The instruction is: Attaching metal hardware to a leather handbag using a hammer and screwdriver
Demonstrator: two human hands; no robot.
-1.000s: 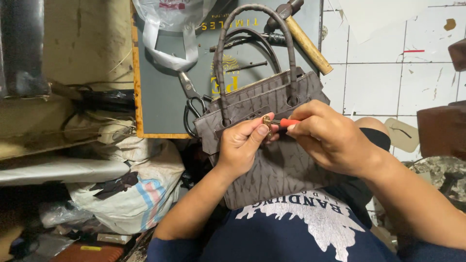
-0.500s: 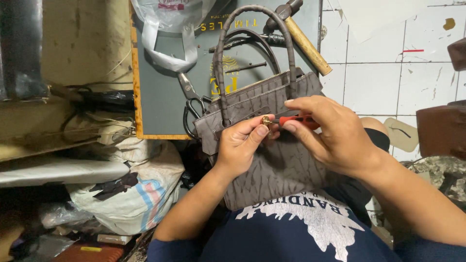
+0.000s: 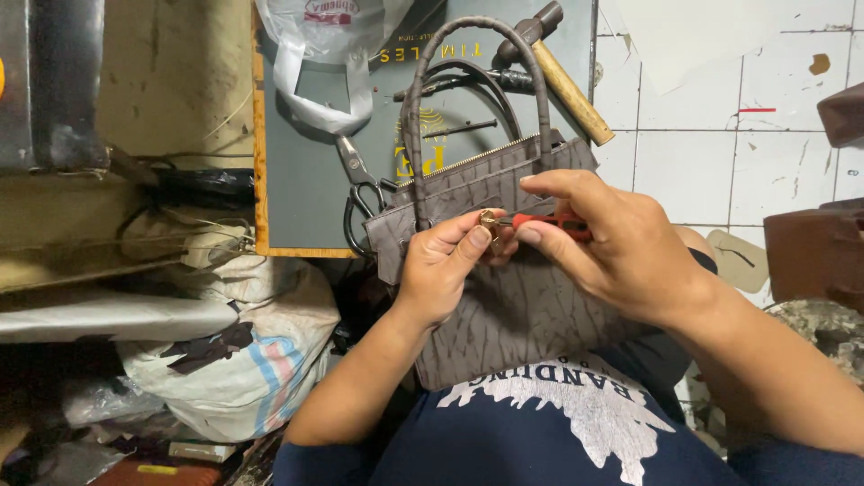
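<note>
Plainly the biggest risk sits with the grey handbag (image 3: 513, 306), which rests upright against the person's lap at the centre of view, its textured, bark-like faux leather soft enough to mark. If the red-handled screwdriver (image 3: 551, 221) skids off the small brass fitting (image 3: 490, 222), the tip could gouge the panel or jab the left thumb, which lies right beside it. I judge a slip likeliest because the fitting is round, shiny and tiny, and the bag beneath it gives under pressure.

The right hand (image 3: 621, 252) is closed around the screwdriver, fingers wrapped over the red handle, shaft pointing toward nine o'clock. The left hand (image 3: 445, 265) pinches the brass fitting between thumb and forefinger, clamped on it at the bag's upper front, just below the near strap.

Going down in size: a dark green board (image 3: 306, 180) with an orange edge lies at twelve o'clock, flat and smooth. A crumpled white plastic bag (image 3: 315, 63) sags over its top. The bag's two arched handles (image 3: 423, 99) rise stiffly, rope-like. A hammer (image 3: 562, 76) with a pale wooden shaft slants at one o'clock. Black-handled scissors (image 3: 360, 184) lie at eleven o'clock, blades steel. A loosened screw, being so small, could drop into the clutter of sacks at eight o'clock and be lost.
</note>
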